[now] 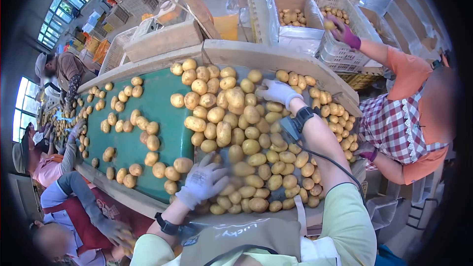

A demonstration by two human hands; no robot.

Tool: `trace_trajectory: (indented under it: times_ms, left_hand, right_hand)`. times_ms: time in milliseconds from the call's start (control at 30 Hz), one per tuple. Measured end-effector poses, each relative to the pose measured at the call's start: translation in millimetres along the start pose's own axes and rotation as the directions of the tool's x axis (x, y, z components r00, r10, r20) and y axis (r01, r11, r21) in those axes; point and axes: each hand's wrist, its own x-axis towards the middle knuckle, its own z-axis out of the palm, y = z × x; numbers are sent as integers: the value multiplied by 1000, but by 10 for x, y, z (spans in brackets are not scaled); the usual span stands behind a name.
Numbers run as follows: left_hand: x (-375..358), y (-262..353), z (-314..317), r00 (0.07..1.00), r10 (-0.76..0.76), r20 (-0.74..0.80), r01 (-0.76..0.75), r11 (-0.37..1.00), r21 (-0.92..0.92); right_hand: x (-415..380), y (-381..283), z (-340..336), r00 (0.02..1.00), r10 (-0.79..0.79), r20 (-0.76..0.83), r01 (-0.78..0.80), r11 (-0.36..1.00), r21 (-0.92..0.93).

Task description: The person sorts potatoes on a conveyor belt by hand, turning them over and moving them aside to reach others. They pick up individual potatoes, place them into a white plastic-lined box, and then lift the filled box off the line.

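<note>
– Any txt on your cam feed?
– Yep, 1 word I can read: "Lucky", in white on the wearer's brown apron [276, 236].
– Anything else w/ print?
– I see a pale print [107, 210] on the red apron [74, 216], lower L of my view, but can't make it out. Small patch [190, 240] near "Lucky": illegible too.

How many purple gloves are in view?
2, both on the co-worker at right: one glove raised beside the crates, holding a potato; the other glove lower, near the heaped potatoes. Others may be hidden among people at left.
</note>
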Motion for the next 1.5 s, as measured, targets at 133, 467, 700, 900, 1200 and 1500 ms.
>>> trace_trajectory:
  times_ms: [133,467,700,900,1200,1500]
  left_hand:
    - [4,24,-17,999,-18,38,18,1000,6]
    - [-40,-8,-69,999,45,10,-44,997,-56]
    - [2,-87,-125,998,46,-44,-49,996,-74]
    - [34,-118,-210,1000,19,-21,-21,996,-85]
    - [-200,-231,-267,1000,-4,6,5,989,-149]
    - [-191,-242,-302,1000,0,28,3,994,-108]
  right_hand:
    - [-363,8,147,998,2,-57,7,988,155]
    - [-743,-132,-398,679,-545,-491,422,838,-347]
    - [-630,-157,-365,951,-197,-238,124,948,-293]
    - [-560,457,98,978,128,-166,-174,938,-301]
    - [-962,704,161,935,307,-179,-341,917,-208]
    - [-1584,873,305,903,387,-186,-320,896,308]
